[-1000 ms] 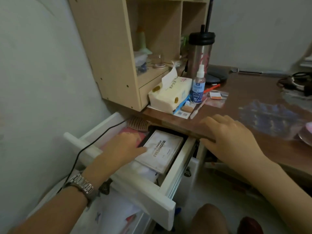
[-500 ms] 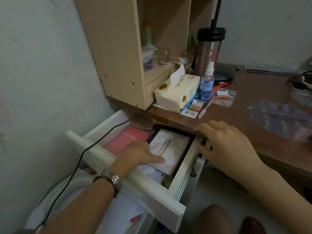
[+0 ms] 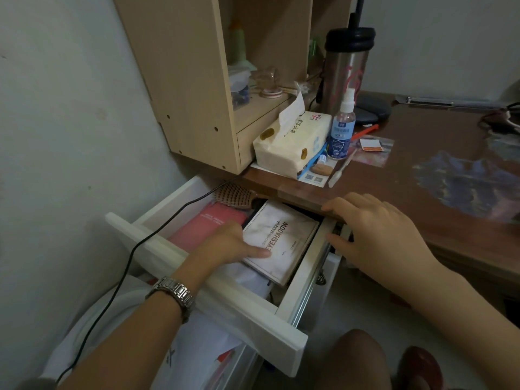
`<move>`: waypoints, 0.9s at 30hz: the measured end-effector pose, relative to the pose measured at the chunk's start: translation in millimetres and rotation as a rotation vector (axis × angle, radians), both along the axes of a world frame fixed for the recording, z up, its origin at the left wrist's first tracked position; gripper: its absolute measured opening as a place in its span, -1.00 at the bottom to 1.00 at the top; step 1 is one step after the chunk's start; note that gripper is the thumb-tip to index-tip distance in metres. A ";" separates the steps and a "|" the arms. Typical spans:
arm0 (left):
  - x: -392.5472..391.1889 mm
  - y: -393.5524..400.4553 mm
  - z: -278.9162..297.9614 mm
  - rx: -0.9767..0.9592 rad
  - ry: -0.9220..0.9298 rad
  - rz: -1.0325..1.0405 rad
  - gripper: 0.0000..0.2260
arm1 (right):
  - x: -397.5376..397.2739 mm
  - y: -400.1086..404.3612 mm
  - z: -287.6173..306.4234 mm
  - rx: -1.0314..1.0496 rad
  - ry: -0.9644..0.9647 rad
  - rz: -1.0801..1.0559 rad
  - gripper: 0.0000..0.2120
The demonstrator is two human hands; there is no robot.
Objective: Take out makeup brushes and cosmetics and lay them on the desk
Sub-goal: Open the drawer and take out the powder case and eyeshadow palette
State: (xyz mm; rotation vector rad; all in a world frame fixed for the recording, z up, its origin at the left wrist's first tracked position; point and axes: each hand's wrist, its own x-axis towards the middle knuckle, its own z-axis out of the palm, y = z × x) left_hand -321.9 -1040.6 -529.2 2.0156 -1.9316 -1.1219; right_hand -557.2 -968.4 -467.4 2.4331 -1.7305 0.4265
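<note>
1. The white drawer (image 3: 213, 298) under the worktop (image 3: 422, 175) stands pulled out toward the person.
2. Inside the drawer lies the eyeshadow palette (image 3: 284, 243), a flat box with a marble-like lid and the words "MAKEUP EYESHADOW" on it. It is in the right part of the drawer, a little tilted, with its far edge just under the front edge of the worktop.
3. The left hand (image 3: 228, 246) reaches into the drawer. Its thumb lies on top of the near left corner of the palette; the other fingers are at the left edge of the palette, and I cannot tell if they go under it.
4. A metal watch (image 3: 173, 291) is on the left wrist.
5. The right hand (image 3: 374, 229) rests on the front edge of the worktop, fingers spread and almost straight, holding nothing. The thumb points down beside the right side of the drawer.
6. To the left of the palette there is a pink flat box (image 3: 208, 223), and behind it a brown hairbrush (image 3: 233, 192).
7. A black cable (image 3: 135, 249) runs over the left side of the drawer.
8. On the worktop, near the wooden shelf (image 3: 191, 94), stand a tissue pack (image 3: 292, 142), a spray bottle (image 3: 342, 130) and a steel tumbler (image 3: 347, 68).
</note>
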 end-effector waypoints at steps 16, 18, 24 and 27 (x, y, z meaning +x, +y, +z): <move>27.4 33.1 35.5 -0.252 0.567 0.163 -0.83 | 3.6 3.7 4.5 0.050 -0.112 0.062 -0.62; 34.4 38.4 43.2 -0.269 0.558 0.177 -0.81 | 4.9 4.7 6.8 0.072 -0.137 0.066 -0.61; 47.1 58.5 73.3 -0.252 0.638 0.159 -0.81 | 10.6 4.2 13.8 0.285 -0.354 0.127 -0.39; 41.9 66.7 86.1 -0.235 0.701 0.147 -0.82 | 8.9 4.9 16.4 0.371 -0.481 0.161 -0.32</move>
